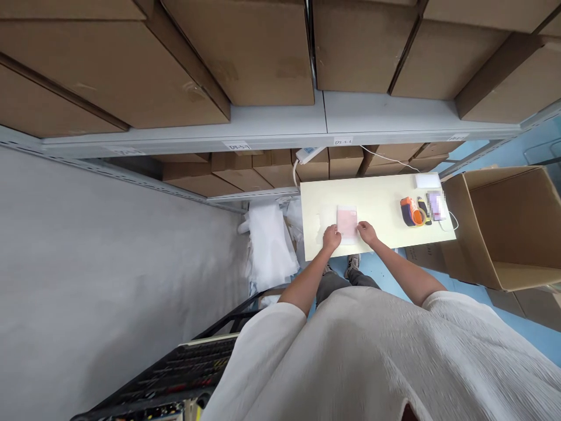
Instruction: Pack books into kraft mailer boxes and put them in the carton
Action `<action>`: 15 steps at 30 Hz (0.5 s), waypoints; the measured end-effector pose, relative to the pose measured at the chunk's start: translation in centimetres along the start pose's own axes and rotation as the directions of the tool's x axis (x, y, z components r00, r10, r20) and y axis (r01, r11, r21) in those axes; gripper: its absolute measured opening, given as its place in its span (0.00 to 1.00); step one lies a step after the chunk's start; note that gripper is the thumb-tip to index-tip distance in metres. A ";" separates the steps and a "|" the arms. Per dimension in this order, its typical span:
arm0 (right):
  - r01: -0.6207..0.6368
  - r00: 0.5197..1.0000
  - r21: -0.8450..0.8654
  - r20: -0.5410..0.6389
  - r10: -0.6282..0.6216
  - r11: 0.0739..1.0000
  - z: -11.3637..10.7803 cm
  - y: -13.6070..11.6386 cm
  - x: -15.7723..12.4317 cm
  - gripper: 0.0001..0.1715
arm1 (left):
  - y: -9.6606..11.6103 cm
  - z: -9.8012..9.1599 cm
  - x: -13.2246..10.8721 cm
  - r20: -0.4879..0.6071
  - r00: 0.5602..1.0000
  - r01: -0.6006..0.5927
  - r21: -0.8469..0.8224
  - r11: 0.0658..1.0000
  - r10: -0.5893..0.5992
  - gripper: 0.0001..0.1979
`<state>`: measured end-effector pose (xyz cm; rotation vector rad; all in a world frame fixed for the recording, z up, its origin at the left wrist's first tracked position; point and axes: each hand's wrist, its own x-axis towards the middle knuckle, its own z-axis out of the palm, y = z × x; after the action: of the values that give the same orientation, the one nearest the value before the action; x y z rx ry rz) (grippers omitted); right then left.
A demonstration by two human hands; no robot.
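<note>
A small pink packet (346,221) in a clear wrapper lies flat on the pale yellow table (377,202), near its front edge. My left hand (331,238) rests at the packet's lower left corner with its fingers curled onto the edge. My right hand (366,232) pinches the packet's lower right edge. Both hands grip the same packet against the tabletop. The fingertips are too small to see in detail.
An orange tape dispenser (412,211), a blurred small item (435,204) and a white pad (427,180) sit at the table's right end. An open cardboard box (508,225) stands to the right. White bags (269,248) lie left of the table. Shelves of cartons (245,52) stand behind. A black cart (188,368) is at lower left.
</note>
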<state>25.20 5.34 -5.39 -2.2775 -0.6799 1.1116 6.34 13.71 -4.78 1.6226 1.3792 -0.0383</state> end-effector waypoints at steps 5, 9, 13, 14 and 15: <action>-0.061 0.998 -0.029 0.023 0.062 0.998 -0.4 0.4 0.3 0.29 | -0.1 0.7 -0.6 0.063 0.998 -0.033 0.056 0.998 0.029 0.32; -0.091 0.996 0.011 -0.019 0.091 0.996 -1.2 0.6 0.4 0.31 | 0.3 1.6 -0.8 0.113 0.991 -0.076 0.008 0.997 0.075 0.36; -0.116 0.992 0.051 -0.048 0.119 0.992 -2.8 1.2 0.8 0.32 | 1.1 2.7 -0.8 0.176 0.979 -0.092 -0.057 0.994 0.101 0.37; -0.118 0.991 0.056 -0.055 0.121 0.991 -3.3 1.4 1.0 0.32 | 1.4 3.0 -0.8 0.196 0.974 -0.096 -0.076 0.992 0.110 0.37; -0.116 0.991 0.058 -0.063 0.120 0.992 -3.8 1.6 1.2 0.32 | 1.7 3.3 -0.8 0.213 0.970 -0.100 -0.090 0.991 0.118 0.37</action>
<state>29.24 4.06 -5.05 -2.3222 -0.4892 1.0894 9.12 11.10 -5.03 1.5755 1.1093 -0.0931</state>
